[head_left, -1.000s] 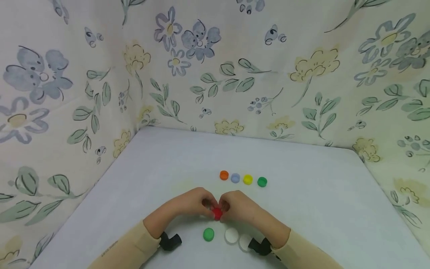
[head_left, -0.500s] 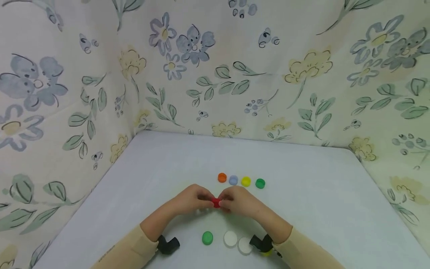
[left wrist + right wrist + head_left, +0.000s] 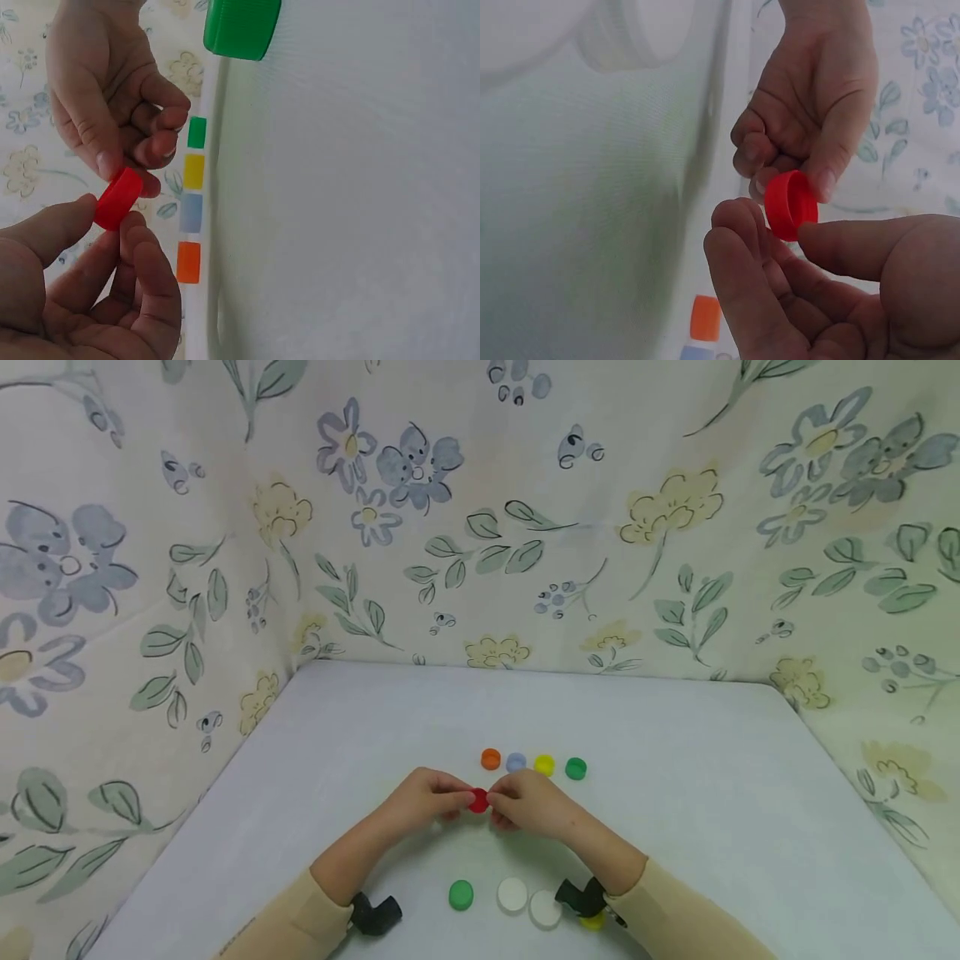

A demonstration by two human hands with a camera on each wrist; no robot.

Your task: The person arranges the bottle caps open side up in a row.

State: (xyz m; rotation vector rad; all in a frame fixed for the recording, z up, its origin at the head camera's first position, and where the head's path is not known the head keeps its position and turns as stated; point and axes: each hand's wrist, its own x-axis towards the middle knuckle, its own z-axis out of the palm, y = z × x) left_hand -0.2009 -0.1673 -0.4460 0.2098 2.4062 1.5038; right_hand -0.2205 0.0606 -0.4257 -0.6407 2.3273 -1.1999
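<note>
A red bottle cap (image 3: 477, 801) is held up between my two hands, in front of a row of caps. My left hand (image 3: 422, 802) pinches one side with thumb and fingertips. From the other side, my right hand (image 3: 536, 806) pinches it too. In the left wrist view the red cap (image 3: 118, 199) is tilted, its ridged side showing. Its hollow side shows in the right wrist view, where the cap (image 3: 784, 206) sits between both thumbs and the fingers behind it. Some fingertips are hidden behind the cap.
Orange (image 3: 491, 759), light blue (image 3: 516, 763), yellow (image 3: 544, 765) and dark green (image 3: 576, 768) caps form a row beyond the hands. Nearer lie a green cap (image 3: 461, 895), white caps (image 3: 512, 895) and a yellow cap (image 3: 592, 922), partly covered by the right wrist camera. Floral cloth surrounds the white table (image 3: 675, 735).
Both hands have moved the red cap away from the body, towards the row, and turned it in their fingers. The head view has shifted slightly. The other caps stay where they lay.
</note>
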